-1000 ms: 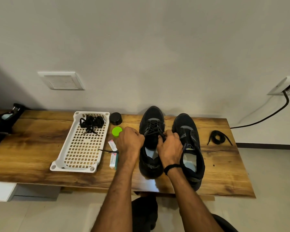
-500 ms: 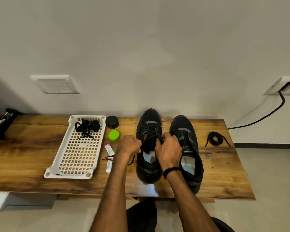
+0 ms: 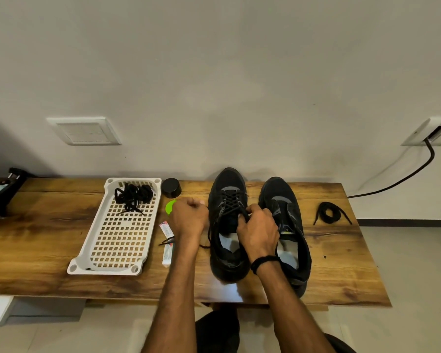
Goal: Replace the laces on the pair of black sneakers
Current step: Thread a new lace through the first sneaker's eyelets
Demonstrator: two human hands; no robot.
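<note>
Black lace [image 3: 231, 202] is what both your hands are working. Your right hand [image 3: 259, 229] pinches it at the top eyelets of the laced sneaker [image 3: 227, 266]. Your left hand [image 3: 189, 217], just left of that sneaker, is curled into a fist, apparently round a strand, though the grip itself is hidden. The hands are set apart, probably so you can pull the crossings even. Touching that sneaker's right side stands the second sneaker [image 3: 285, 200], which shows no lace. The coiled lace [image 3: 329, 212] further right probably waits for it. Left of the laced sneaker lie a tube [image 3: 167, 240], a green lid [image 3: 169, 207] and a white tray [image 3: 117, 268] holding tangled laces [image 3: 134, 194], kept clear of your work.
</note>
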